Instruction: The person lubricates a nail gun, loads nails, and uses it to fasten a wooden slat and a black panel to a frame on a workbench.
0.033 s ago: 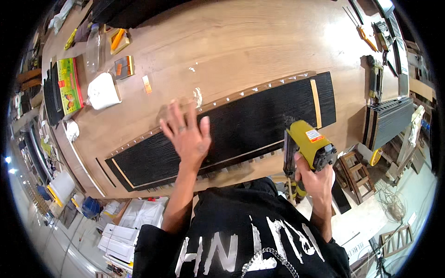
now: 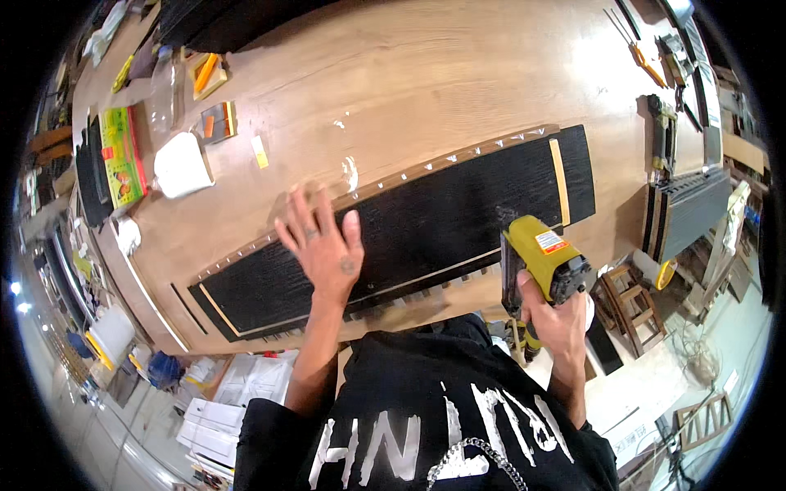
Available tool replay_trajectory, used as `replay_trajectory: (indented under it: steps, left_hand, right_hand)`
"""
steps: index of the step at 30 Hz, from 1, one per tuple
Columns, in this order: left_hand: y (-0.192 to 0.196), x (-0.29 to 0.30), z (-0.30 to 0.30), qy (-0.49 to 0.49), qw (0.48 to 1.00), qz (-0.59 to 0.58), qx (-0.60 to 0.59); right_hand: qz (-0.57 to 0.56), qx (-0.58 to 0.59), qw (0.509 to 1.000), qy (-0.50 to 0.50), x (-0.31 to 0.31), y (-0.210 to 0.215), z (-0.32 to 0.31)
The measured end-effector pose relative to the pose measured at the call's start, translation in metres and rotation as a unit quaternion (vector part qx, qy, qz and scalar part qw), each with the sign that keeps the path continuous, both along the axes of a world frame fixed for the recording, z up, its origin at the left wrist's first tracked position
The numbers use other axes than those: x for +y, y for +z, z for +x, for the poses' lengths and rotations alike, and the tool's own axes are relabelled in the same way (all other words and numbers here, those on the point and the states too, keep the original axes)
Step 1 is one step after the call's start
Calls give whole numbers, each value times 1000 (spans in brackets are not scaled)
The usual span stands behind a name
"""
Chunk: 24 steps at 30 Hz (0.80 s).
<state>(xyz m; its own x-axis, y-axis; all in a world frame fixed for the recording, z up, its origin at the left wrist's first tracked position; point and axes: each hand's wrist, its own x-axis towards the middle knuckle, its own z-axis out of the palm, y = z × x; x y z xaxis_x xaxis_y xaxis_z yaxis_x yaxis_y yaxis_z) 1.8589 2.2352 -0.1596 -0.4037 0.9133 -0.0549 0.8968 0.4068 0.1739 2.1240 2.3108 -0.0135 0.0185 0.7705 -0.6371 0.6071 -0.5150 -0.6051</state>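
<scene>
A long black wood-grained panel (image 2: 450, 196) with notches along both long edges lies on the table before me. My left hand (image 2: 327, 245) is spread over its left half, fingertips reaching past the far edge; whether the palm touches the panel I cannot tell. Nothing is in that hand. Toward the panel's right end, my right hand (image 2: 553, 315) is wrapped round the handle of a yellow-green and black nail gun (image 2: 547, 250). The gun's nose hangs around the panel's near edge. Pale wood strips (image 2: 559, 182) cross the panel close to each end.
A white bottle (image 2: 183, 165), a clear bottle (image 2: 166, 90) and a yellow-green box (image 2: 123, 155) stand at the far left of the wooden table (image 2: 458, 65). Another nail gun (image 2: 661, 135) lies at the right, beside stacked dark panels (image 2: 692, 209). A small wooden frame (image 2: 630, 311) sits below.
My left hand has shifted slightly left and toward me, fingers still spread. The nail gun in my right hand has barely moved.
</scene>
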Motion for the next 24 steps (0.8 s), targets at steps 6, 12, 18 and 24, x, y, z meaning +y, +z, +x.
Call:
replay_trajectory:
  steps: [6,12,18,24]
  left_hand:
    - [-2,-9,-10,-7,1000,10,-15]
    - [-2,-12,-14,-7,999,-26,-29]
    - [-10,-17,-18,-5,997,-60,-45]
    - [-7,-14,-18,-11,998,-53,-42]
  right_hand:
    - [28,-3,999,26,1,-11,-47]
    - [-29,-91,992,80,14,-23,-73]
    - [-2,-105,988,115,15,-31,-80]
    - [-34,-83,991,99,26,-22,-91]
